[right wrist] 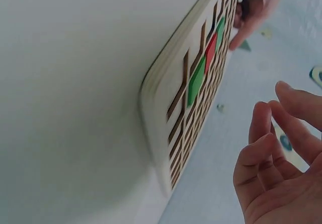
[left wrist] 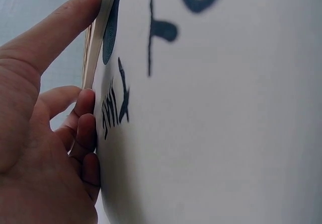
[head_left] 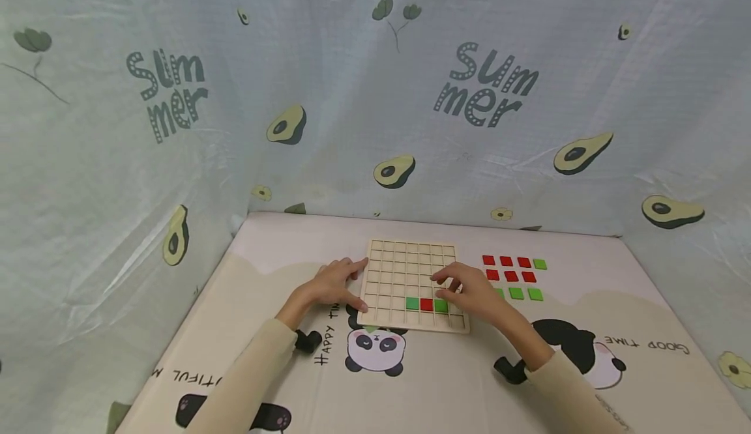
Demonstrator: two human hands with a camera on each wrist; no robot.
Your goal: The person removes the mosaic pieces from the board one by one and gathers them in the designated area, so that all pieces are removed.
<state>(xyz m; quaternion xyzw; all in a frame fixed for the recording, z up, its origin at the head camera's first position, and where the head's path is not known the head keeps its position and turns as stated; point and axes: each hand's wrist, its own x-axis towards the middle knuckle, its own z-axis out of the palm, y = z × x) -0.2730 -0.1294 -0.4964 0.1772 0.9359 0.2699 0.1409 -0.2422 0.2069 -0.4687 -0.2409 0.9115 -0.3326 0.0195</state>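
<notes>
A wooden grid board (head_left: 387, 266) lies on the table. In its lower rows sit a green tile (head_left: 412, 303), a red tile (head_left: 426, 304) and another green tile (head_left: 441, 305), side by side. My left hand (head_left: 328, 284) touches the board's left edge with thumb and index finger spread apart; in the left wrist view the thumb (left wrist: 60, 27) presses that edge. Over the board's right side hovers my right hand (head_left: 474, 292), fingers loosely bent near the right green tile. The right wrist view shows nothing between its thumb and fingers (right wrist: 259, 123).
Right of the board lie loose red tiles (head_left: 506, 261) and green tiles (head_left: 535, 294) in rows, one green partly hidden by the right hand. The tablecloth (head_left: 446, 382) has printed pandas and lettering. A patterned curtain (head_left: 328, 62) hangs behind and at the sides.
</notes>
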